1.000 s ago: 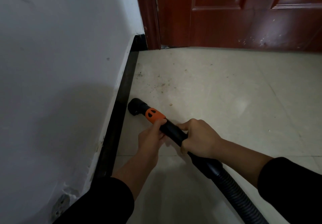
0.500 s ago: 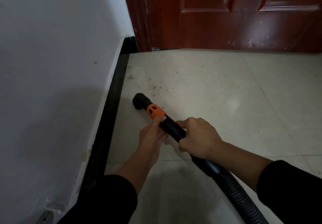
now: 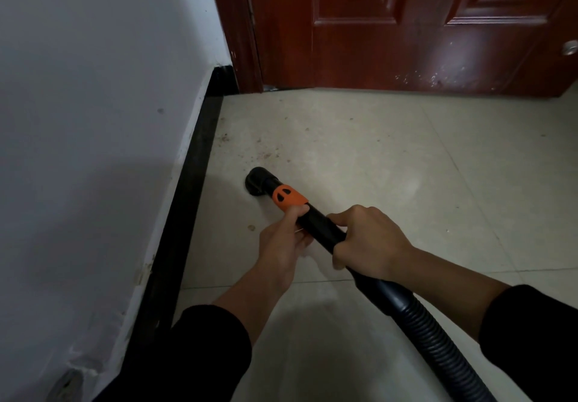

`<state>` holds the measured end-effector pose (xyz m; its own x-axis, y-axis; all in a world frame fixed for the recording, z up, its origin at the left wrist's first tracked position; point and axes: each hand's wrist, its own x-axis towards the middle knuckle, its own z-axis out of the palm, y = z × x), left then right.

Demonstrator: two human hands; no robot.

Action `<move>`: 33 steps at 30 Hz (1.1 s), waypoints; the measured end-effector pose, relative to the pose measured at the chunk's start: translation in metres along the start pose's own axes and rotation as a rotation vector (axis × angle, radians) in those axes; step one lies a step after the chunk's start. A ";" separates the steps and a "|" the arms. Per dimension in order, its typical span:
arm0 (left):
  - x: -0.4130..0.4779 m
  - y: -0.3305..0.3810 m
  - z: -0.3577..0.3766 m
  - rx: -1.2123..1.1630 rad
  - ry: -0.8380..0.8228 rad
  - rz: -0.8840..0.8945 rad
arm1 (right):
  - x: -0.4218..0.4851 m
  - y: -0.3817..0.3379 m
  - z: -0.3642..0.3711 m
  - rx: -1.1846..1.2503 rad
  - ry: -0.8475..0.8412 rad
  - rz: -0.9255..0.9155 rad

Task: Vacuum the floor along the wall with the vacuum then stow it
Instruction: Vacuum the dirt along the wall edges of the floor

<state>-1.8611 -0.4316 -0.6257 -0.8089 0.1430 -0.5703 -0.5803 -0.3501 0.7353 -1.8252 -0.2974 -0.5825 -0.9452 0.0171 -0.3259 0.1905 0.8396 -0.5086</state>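
Far left: white wall (image 3: pixel 93 120), scuffed and chipped low down, with a black baseboard (image 3: pixel 190 195) running along its foot toward the corner.

Floor (image 3: pixel 422 182): pale tiles. A scatter of brown dirt specks (image 3: pixel 264 153) lay near the baseboard, between the nozzle and the door. One single crumb (image 3: pixel 251 228) sat on the tile just left of the left hand.

Vacuum nozzle (image 3: pixel 257 181): black, mouth down at the floor, near the baseboard but apart from it, just short of the dirt. Whether it touched the tile could not be told. An orange collar (image 3: pixel 288 199) sat directly behind it on the black tube (image 3: pixel 319 226).

Left hand (image 3: pixel 281 245): thumb and fingers curled round the tube, pinching it right behind the orange collar.

Right hand (image 3: pixel 369 245): further back on the tube, fingers wrapped fully round it, knuckles up. Both sleeves were dark.

Ribbed hose (image 3: pixel 438 336): ran from the tube down to the lower right and out of frame. The vacuum body was not in view.

Top right: red-brown door (image 3: pixel 406 26), closed, its lower edge speckled with pale marks.

Progress, as judged: the vacuuming was under way, not finished. The dirt ahead of the nozzle and the crumb beside the hand remained to be picked up, as did the strip up to the corner. Stowing the vacuum was not yet begun.
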 end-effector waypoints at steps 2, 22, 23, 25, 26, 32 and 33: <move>-0.003 -0.001 -0.001 0.006 0.008 -0.005 | -0.002 0.001 -0.001 0.014 -0.014 -0.003; -0.038 -0.009 -0.020 -0.016 0.085 0.018 | -0.019 -0.011 -0.007 0.021 -0.174 -0.061; -0.039 -0.009 -0.018 -0.017 0.083 0.014 | -0.021 -0.010 -0.009 0.016 -0.172 -0.059; -0.042 -0.010 -0.014 -0.009 0.083 0.005 | -0.025 -0.007 -0.012 0.012 -0.165 -0.047; -0.043 -0.010 -0.012 -0.001 0.082 -0.001 | -0.027 -0.006 -0.013 0.011 -0.162 -0.040; -0.046 -0.011 -0.002 0.015 0.063 -0.035 | -0.033 -0.001 -0.021 -0.012 -0.152 -0.021; -0.046 -0.011 -0.001 0.020 0.057 -0.038 | -0.034 0.000 -0.022 -0.015 -0.151 -0.019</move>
<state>-1.8169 -0.4348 -0.6076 -0.7800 0.1027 -0.6172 -0.6125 -0.3267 0.7198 -1.7990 -0.2861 -0.5536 -0.8980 -0.0801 -0.4327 0.1676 0.8469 -0.5047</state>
